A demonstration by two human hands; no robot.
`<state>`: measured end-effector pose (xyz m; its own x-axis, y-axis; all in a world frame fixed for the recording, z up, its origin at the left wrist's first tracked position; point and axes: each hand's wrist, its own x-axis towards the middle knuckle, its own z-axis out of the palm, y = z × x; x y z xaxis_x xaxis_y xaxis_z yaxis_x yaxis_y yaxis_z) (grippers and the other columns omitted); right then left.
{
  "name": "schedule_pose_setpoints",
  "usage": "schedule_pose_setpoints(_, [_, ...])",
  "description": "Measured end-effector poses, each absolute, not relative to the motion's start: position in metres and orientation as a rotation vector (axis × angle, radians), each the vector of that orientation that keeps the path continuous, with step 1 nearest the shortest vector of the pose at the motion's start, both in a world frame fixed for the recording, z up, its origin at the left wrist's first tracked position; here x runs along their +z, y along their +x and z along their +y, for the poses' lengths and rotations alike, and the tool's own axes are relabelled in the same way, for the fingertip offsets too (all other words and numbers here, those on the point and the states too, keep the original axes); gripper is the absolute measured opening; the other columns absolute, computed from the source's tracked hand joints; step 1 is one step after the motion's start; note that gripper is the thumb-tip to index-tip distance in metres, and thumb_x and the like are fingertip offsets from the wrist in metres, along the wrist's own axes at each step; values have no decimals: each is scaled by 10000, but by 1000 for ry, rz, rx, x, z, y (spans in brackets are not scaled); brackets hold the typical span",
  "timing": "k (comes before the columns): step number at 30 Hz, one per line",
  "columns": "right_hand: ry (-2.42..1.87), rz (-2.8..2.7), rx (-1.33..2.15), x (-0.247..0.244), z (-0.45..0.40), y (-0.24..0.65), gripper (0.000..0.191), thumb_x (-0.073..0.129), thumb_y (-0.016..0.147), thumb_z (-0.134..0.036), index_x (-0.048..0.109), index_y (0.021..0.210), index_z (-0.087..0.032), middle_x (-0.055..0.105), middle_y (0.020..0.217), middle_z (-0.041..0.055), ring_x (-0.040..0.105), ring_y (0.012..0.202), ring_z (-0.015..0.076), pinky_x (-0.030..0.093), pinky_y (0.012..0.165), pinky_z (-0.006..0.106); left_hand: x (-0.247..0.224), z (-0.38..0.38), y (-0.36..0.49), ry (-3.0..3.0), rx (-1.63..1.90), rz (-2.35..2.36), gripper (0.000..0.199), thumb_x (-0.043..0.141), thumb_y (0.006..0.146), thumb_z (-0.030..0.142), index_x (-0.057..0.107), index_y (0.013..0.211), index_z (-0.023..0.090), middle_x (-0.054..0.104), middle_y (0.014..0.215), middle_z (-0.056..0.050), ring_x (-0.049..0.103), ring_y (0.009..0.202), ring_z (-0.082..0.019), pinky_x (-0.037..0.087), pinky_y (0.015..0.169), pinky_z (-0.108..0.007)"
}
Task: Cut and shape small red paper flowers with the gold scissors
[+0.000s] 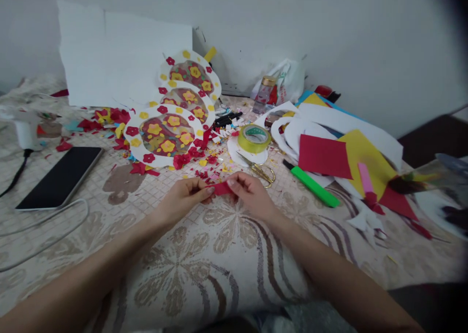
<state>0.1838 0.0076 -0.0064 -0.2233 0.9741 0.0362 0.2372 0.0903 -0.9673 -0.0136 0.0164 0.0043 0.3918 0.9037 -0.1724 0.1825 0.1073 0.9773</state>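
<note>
Between my two hands is a small strip of red paper (221, 188), pinched at both ends. My left hand (188, 194) grips its left end between thumb and fingers, and my right hand (248, 190) grips the right end. Just beyond the right hand lie gold-handled scissors (263, 171), blades toward the yellow tape roll (254, 138). Behind the left hand, a white oval paper frame (128, 144) with red and yellow paper flowers leans against similar ones. Paper scraps (210, 166) are scattered beyond my fingertips.
On the left lie a black-screened phone (60, 177) and a white cable (86, 211). A green box cutter (315, 186), a red paper sheet (324, 156) and a yellow sheet (360, 152) lie to the right. A glass jar (263, 96) stands near the wall, before a white board (127, 55).
</note>
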Motion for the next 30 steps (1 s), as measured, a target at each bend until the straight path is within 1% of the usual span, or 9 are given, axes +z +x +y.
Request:
schedule_pose_setpoints(2, [-1393,-1716,877,-3,18,202,266,465,859,-431,543,834,-178,542,618,-15,501,533,114,385,516,228,4,17,-14,1383,758,1077,215,614,770,336,572,680,146,614,637,6,542,622,-109,420,622,-231])
schedule_pose_setpoints(5, [-1716,-1906,273,-1,33,235,186,603,760,-334,535,822,-171,572,804,44,532,693,161,384,600,257,2,16,-14,1330,801,1069,199,618,773,325,571,691,149,621,648,10,548,633,-104,423,632,-222])
schedule_pose_setpoints(7, [-1848,-2027,183,-5,41,252,203,618,742,-333,531,819,-167,570,836,63,535,712,177,378,611,267,1,16,-14,1278,826,1049,192,626,772,314,573,688,149,623,649,12,547,633,-96,424,637,-211])
schedule_pose_setpoints(10, [-1909,-2106,205,-12,48,264,160,579,776,-318,514,783,-173,574,784,53,539,717,185,369,619,267,0,16,-13,1161,856,997,186,651,757,301,580,678,148,629,653,11,553,635,-90,428,644,-204])
schedule_pose_setpoints(17, [-1921,-2084,205,-17,50,266,119,519,806,-277,476,774,-171,577,799,87,543,759,218,375,653,298,1,19,-14,960,892,937,195,708,704,297,597,680,139,642,645,3,573,623,-91,454,670,-217])
schedule_pose_setpoints(21, [-1908,-2024,217,-10,47,261,98,438,850,-259,444,853,-162,573,852,112,546,777,218,389,664,310,0,21,-14,903,943,936,193,714,699,297,606,708,137,652,666,2,586,629,-92,469,675,-221])
schedule_pose_setpoints(23, [-1814,-2002,367,-5,42,252,117,386,884,-285,415,916,-175,568,813,61,542,707,172,400,629,276,1,22,-15,872,975,942,203,719,693,302,610,717,133,661,675,-5,596,628,-98,479,676,-229])
schedule_pose_setpoints(25, [-1577,-1923,710,0,34,238,142,380,893,-323,393,943,-192,525,755,11,505,653,139,400,596,247,3,23,-16,847,1005,937,213,721,692,308,608,723,130,672,688,-14,612,633,-106,492,684,-241])
schedule_pose_setpoints(30, [-1263,-1941,1087,7,0,197,205,480,853,-367,399,940,-200,447,772,-11,419,665,123,374,603,239,6,28,-21,787,1060,891,220,724,696,301,587,739,134,709,729,-37,656,672,-127,515,725,-260])
